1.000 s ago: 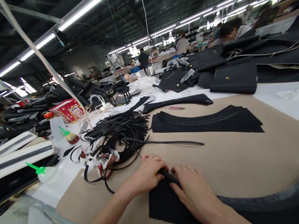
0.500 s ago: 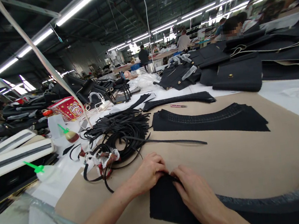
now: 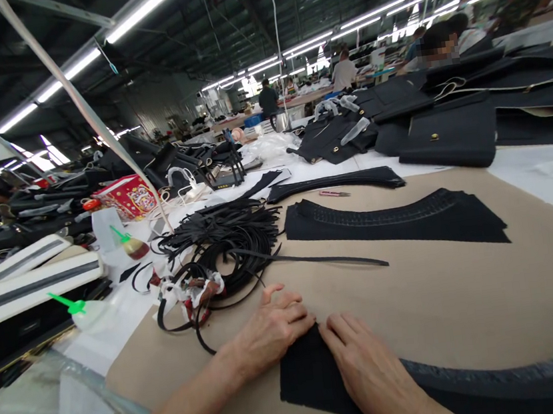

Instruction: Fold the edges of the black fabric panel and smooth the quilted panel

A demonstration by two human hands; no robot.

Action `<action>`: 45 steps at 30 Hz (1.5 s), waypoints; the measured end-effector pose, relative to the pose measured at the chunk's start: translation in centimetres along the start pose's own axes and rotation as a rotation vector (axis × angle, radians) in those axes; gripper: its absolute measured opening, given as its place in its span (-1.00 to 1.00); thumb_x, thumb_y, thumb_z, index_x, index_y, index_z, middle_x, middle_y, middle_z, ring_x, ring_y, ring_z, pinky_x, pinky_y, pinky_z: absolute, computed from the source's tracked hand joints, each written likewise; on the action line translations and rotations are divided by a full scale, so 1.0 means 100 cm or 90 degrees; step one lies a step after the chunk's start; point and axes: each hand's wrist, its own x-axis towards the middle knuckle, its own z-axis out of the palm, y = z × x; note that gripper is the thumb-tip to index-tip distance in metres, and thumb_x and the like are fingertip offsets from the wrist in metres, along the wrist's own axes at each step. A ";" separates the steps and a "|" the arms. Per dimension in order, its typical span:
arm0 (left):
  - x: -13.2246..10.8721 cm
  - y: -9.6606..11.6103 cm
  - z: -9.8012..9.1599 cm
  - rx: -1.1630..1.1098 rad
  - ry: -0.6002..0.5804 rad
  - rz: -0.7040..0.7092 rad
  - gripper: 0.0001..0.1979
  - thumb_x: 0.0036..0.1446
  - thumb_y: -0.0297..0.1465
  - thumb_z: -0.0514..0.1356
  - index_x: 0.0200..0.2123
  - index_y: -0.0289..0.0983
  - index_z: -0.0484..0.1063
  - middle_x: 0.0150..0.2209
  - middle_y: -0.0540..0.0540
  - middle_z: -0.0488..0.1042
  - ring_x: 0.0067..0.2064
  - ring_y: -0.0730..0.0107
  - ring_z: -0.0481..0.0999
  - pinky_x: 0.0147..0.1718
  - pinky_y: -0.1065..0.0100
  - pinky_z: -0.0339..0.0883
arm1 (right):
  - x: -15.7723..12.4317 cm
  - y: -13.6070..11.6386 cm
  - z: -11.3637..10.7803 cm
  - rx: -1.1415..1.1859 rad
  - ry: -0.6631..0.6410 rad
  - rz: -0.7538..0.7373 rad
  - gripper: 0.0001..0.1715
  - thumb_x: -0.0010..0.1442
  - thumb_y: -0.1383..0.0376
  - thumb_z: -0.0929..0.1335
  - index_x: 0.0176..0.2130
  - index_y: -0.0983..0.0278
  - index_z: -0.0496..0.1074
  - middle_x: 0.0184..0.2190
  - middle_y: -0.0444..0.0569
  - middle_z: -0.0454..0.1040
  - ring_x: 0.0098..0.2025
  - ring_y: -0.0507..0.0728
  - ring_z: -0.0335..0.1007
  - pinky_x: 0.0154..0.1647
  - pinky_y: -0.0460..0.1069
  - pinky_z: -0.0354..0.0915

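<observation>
On the sheet (image 3: 469, 297), the stack (image 3: 394, 223) lies behind the near panel (image 3: 309, 372).

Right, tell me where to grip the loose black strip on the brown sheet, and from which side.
Take the black strip near its free right end, probably coming from the right: that end lies on bare brown sheet, while its left part meets the coiled strips. It looks thin, so a light pinch should do.

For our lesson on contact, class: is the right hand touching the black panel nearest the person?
Touching. The head view shows the right hand lying across the black panel, over its upper edge, with no visible gap between them.
</observation>
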 end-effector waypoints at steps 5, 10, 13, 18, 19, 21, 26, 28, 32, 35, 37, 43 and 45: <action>-0.012 0.009 0.002 -0.069 0.054 -0.135 -0.66 0.31 -0.53 -0.05 0.02 -0.13 0.38 -0.12 -0.05 0.52 0.03 0.33 0.35 0.15 0.09 -0.16 | -0.001 0.000 0.003 -0.002 0.010 -0.005 -0.54 0.03 0.65 0.28 -0.08 0.39 0.45 -0.24 0.04 0.37 -0.21 0.21 0.28 -0.13 0.09 0.31; -0.023 0.022 0.003 -0.114 0.062 -0.177 -0.70 0.27 -0.53 0.03 -0.01 -0.17 0.39 -0.14 -0.03 0.52 0.00 0.33 0.36 0.09 0.15 -0.06 | -0.001 -0.001 0.005 -0.009 0.016 -0.015 -0.50 0.05 0.64 0.25 -0.02 0.41 0.43 -0.23 0.05 0.38 -0.20 0.21 0.26 -0.15 0.09 0.27; -0.027 0.025 0.005 -0.104 0.053 -0.178 -0.67 0.23 -0.54 0.08 0.03 -0.17 0.36 -0.11 -0.04 0.50 0.03 0.34 0.35 0.11 0.16 -0.05 | 0.002 -0.002 0.004 0.001 -0.014 0.001 -0.46 0.07 0.63 0.23 0.02 0.40 0.41 -0.21 0.05 0.37 -0.18 0.21 0.24 -0.15 0.09 0.22; -0.030 0.027 0.008 -0.084 0.047 -0.184 -0.65 0.23 -0.54 0.06 0.06 -0.18 0.35 -0.10 -0.08 0.49 0.05 0.31 0.34 0.11 0.14 -0.02 | 0.008 -0.005 -0.004 0.042 -0.074 0.027 -0.45 0.13 0.59 0.22 0.07 0.31 0.37 -0.14 0.02 0.36 -0.12 0.20 0.21 -0.11 0.09 0.10; -0.031 0.027 0.008 -0.087 0.048 -0.187 -0.65 0.23 -0.53 0.05 0.06 -0.18 0.34 -0.10 -0.09 0.49 0.05 0.29 0.34 0.11 0.13 -0.02 | 0.010 -0.005 -0.006 0.049 -0.083 0.035 -0.47 0.14 0.59 0.21 0.06 0.29 0.38 -0.15 0.01 0.36 -0.12 0.19 0.21 -0.11 0.09 0.09; -0.032 0.028 0.008 -0.099 0.042 -0.192 -0.63 0.24 -0.54 0.03 0.09 -0.18 0.32 -0.08 -0.11 0.48 0.06 0.26 0.33 0.11 0.09 -0.04 | 0.013 -0.006 -0.008 0.055 -0.099 0.047 -0.48 0.16 0.59 0.19 0.04 0.27 0.39 -0.16 -0.01 0.36 -0.13 0.19 0.21 -0.13 0.09 0.06; -0.033 0.030 0.005 -0.126 0.016 -0.216 -0.57 0.22 -0.57 0.00 0.13 -0.17 0.28 -0.02 -0.11 0.47 0.09 0.22 0.31 0.13 0.06 -0.09 | 0.021 -0.006 -0.007 0.062 -0.125 0.054 -0.45 0.19 0.59 0.17 0.09 0.24 0.36 -0.15 -0.01 0.35 -0.12 0.18 0.21 -0.15 0.08 0.02; -0.033 0.031 0.004 -0.136 0.011 -0.233 -0.56 0.22 -0.57 0.00 0.13 -0.15 0.28 -0.01 -0.10 0.46 0.09 0.23 0.31 0.14 0.07 -0.10 | 0.022 -0.005 -0.007 0.068 -0.134 0.051 -0.44 0.20 0.58 0.16 0.11 0.23 0.35 -0.14 -0.02 0.35 -0.11 0.18 0.21 -0.15 0.07 0.02; -0.034 0.032 0.004 -0.152 0.003 -0.248 -0.54 0.23 -0.57 0.01 0.16 -0.13 0.25 0.00 -0.09 0.45 0.11 0.23 0.29 0.15 0.08 -0.12 | 0.023 -0.003 -0.007 0.069 -0.133 0.038 -0.42 0.21 0.57 0.16 0.14 0.21 0.32 -0.12 -0.03 0.35 -0.12 0.17 0.21 -0.16 0.07 0.01; -0.035 0.033 0.004 -0.153 0.002 -0.254 -0.53 0.23 -0.58 0.00 0.17 -0.12 0.24 0.00 -0.07 0.45 0.11 0.24 0.29 0.15 0.07 -0.12 | 0.022 -0.003 -0.006 0.061 -0.126 0.026 -0.42 0.21 0.56 0.18 0.15 0.21 0.32 -0.12 -0.04 0.35 -0.11 0.16 0.20 -0.16 0.07 0.01; -0.036 0.033 0.005 -0.151 0.000 -0.253 -0.52 0.23 -0.58 -0.01 0.18 -0.12 0.23 0.01 -0.08 0.46 0.11 0.24 0.29 0.15 0.07 -0.12 | 0.023 -0.003 -0.005 0.052 -0.118 0.021 -0.41 0.21 0.56 0.18 0.16 0.20 0.31 -0.12 -0.04 0.35 -0.11 0.16 0.20 -0.17 0.07 0.00; -0.038 0.033 0.010 -0.125 0.020 -0.240 -0.54 0.25 -0.55 0.02 0.19 -0.16 0.22 0.02 -0.06 0.45 0.13 0.26 0.27 0.17 0.10 -0.14 | 0.027 -0.004 0.000 0.036 -0.106 0.025 -0.45 0.26 0.51 0.20 0.16 0.14 0.29 -0.16 -0.05 0.34 -0.14 0.16 0.20 -0.18 0.08 -0.01; -0.039 0.033 0.013 -0.111 0.031 -0.232 -0.54 0.25 -0.52 0.05 0.20 -0.15 0.20 0.01 -0.06 0.46 0.13 0.28 0.28 0.18 0.12 -0.14 | 0.029 -0.007 0.001 0.032 -0.104 0.026 -0.48 0.27 0.48 0.21 0.16 0.14 0.30 -0.17 -0.04 0.34 -0.14 0.17 0.20 -0.19 0.09 -0.01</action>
